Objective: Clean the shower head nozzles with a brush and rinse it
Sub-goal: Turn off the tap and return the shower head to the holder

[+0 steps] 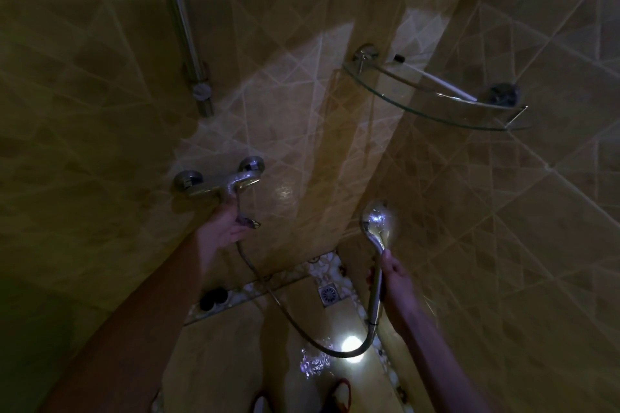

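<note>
In dim light my right hand (393, 282) grips the chrome handle of the shower head (377, 223), which is upright with its round face turned toward me and glinting wet. The metal hose (295, 329) loops from the handle down and back up to the wall mixer tap (218, 183). My left hand (224, 226) reaches up palm-up beneath the tap, its fingertips touching the underside of the lever. A white-handled brush (439, 82) lies on the glass corner shelf (419, 114), above and to the right of both hands.
A chrome slider rail (183, 27) runs up the tiled left wall. Below are a floor drain (328, 293), a dark round object (213, 298) on the pebble strip, a bright light reflection and water splashes on the floor, and my feet at the frame's bottom.
</note>
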`<state>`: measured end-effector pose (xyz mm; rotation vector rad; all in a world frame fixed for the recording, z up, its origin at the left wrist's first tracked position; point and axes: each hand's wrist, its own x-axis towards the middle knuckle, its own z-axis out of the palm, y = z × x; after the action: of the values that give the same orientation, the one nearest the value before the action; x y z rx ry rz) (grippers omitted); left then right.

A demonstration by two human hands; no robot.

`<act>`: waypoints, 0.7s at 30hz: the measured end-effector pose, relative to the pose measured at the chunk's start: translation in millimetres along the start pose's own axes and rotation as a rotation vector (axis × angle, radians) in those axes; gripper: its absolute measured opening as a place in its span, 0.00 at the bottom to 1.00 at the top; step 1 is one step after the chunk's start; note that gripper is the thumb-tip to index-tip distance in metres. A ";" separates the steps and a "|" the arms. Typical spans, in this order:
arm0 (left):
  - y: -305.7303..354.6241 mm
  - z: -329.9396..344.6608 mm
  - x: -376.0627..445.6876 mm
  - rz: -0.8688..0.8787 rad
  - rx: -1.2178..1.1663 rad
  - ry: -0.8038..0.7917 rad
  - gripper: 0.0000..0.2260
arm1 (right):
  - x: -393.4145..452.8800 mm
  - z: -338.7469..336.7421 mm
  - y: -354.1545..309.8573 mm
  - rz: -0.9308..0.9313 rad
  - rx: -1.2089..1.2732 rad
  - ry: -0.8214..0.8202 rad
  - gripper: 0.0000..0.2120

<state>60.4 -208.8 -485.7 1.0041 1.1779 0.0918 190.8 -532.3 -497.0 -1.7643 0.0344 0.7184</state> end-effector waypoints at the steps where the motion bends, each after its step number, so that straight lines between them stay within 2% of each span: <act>1: 0.0 -0.9 0.7 -0.003 -0.001 -0.005 0.34 | -0.1 0.1 -0.5 -0.001 -0.009 0.001 0.20; 6: -2.3 -2.8 5.3 -0.012 0.024 -0.029 0.38 | -2.7 1.4 -6.2 -0.021 -0.021 0.010 0.19; 13: -2.6 -6.7 9.0 -0.005 0.014 -0.059 0.35 | -7.4 0.6 -11.0 -0.031 0.005 -0.007 0.18; 21: -3.0 -1.5 6.0 0.020 -0.016 0.005 0.33 | -8.4 1.9 -11.2 -0.015 0.029 0.007 0.18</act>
<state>60.5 -206.4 -492.1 1.0023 1.1700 0.1188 187.4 -529.7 -483.6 -1.7382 0.0356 0.6973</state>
